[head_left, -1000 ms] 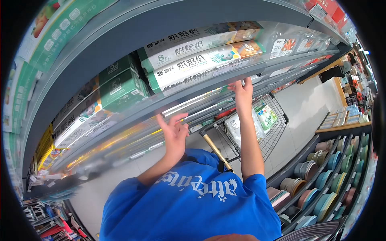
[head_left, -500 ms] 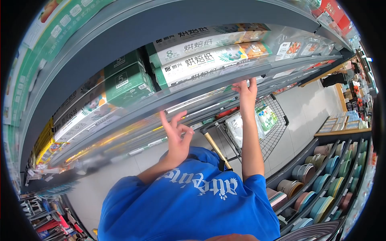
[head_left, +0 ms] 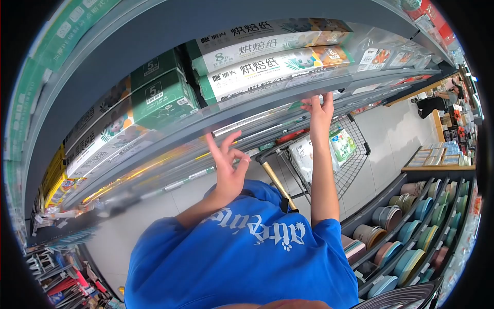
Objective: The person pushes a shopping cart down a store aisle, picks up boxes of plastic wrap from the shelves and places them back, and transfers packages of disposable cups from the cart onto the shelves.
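My left hand (head_left: 226,167) is raised with its fingers apart and nothing in it, its index fingertip close to the front edge of the shelf (head_left: 252,109). Farther right, my right hand (head_left: 321,116) is also empty, fingers spread, the tips at that same edge; whether they touch it I cannot tell. Behind the edge lie stacked white and green boxes of baking paper (head_left: 262,66), marked 8. To their left are green and white boxes (head_left: 159,98) marked 5. Neither hand is on a box.
A wire shopping cart (head_left: 355,170) holding white and green packages (head_left: 342,145) stands beyond my right arm. Bowls and pots (head_left: 386,217) fill a rack at the lower right. A person (head_left: 435,105) in dark clothes is farther down the aisle.
The view has shifted slightly, so the boxes sit a little differently in frame. Both hands keep nearly the same pose at the shelf edge. Nothing has been taken hold of.
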`<state>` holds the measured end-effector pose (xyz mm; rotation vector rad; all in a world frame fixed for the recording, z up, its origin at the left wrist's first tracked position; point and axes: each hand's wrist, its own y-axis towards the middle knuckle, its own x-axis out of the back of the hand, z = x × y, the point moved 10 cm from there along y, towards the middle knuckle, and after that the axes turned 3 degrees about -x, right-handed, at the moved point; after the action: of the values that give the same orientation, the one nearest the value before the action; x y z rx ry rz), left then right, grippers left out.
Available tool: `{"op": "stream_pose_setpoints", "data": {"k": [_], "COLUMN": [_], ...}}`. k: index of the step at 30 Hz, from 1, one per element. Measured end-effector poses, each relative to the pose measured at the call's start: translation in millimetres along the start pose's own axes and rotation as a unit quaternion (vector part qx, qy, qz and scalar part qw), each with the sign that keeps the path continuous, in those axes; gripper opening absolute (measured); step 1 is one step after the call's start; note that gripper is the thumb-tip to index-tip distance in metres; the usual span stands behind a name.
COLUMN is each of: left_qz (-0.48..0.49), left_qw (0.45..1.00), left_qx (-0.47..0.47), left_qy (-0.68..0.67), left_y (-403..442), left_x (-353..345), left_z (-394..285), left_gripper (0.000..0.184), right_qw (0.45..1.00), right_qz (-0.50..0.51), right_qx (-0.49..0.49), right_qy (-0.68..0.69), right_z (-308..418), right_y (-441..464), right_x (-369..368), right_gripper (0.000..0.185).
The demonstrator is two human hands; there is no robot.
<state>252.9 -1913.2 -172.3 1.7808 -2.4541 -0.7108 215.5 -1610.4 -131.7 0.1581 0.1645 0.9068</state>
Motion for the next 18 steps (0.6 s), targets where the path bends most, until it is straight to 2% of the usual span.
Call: {"op": "stream_pose_setpoints", "data": {"k": [10,13,16,18], "left_qz": [0.003,-0.02,-0.046,0.0], "left_qw": [1.0,0.999,0.996,0.999], "left_qx": [0.001,-0.036,-0.063,-0.054], "left_qy": [0.006,-0.014,-0.032,-0.008], "left_y": [4,1,-9,-14], "left_x": [2,6,11,9], "left_z": [0,-7,-8,4], "left_gripper": [0.103,0.095,0.072,0.053], "right_qw": [1.0,0.998,0.992,0.98], "right_qz": [0.002,-0.061,-0.124,-0.179], "right_qx": [0.005,-0.003,0.029,0.016], "right_qy": [-0.001,0.006,-0.015,-0.087], "right_z": [-2,1,-3,-33], "right_y": [-2,-13,-38,-65], "right_x": [-1,10,47,94], "right_gripper": [0.037,0.044,0.045,0.047]}}
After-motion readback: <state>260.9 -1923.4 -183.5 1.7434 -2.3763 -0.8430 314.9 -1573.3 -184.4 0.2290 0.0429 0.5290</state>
